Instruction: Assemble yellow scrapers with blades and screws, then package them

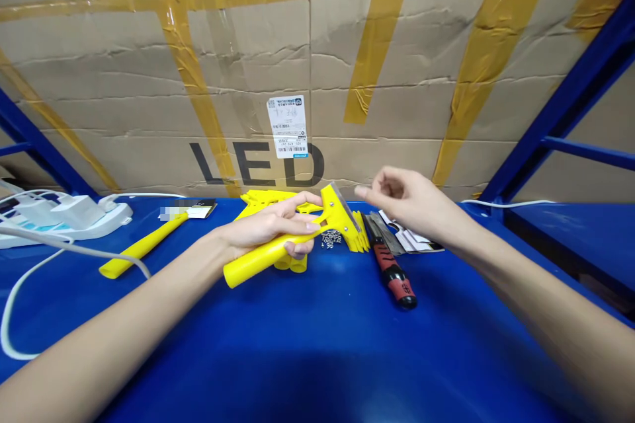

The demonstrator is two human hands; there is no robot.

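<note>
My left hand [278,228] is wrapped around the handle of a yellow scraper [258,263]. The scraper slants up to the right, with a metal blade along its head and two screws in it. My right hand [401,198] hovers just right of the blade, apart from it. Its fingers are curled and the tips pressed together; whether something small is between them cannot be made out. Behind and under my left hand lie more yellow scraper parts [258,198]. Small screws [331,238] are piled by the scraper head. A red and black screwdriver [394,274] lies below my right hand.
Metal blades and white cards [414,241] lie right of the screwdriver. Another yellow scraper [143,244] with a card on its head lies at left, near a white power strip [114,215] and loose cables. A large cardboard box [397,145] stands behind the blue table [322,344], between blue metal posts.
</note>
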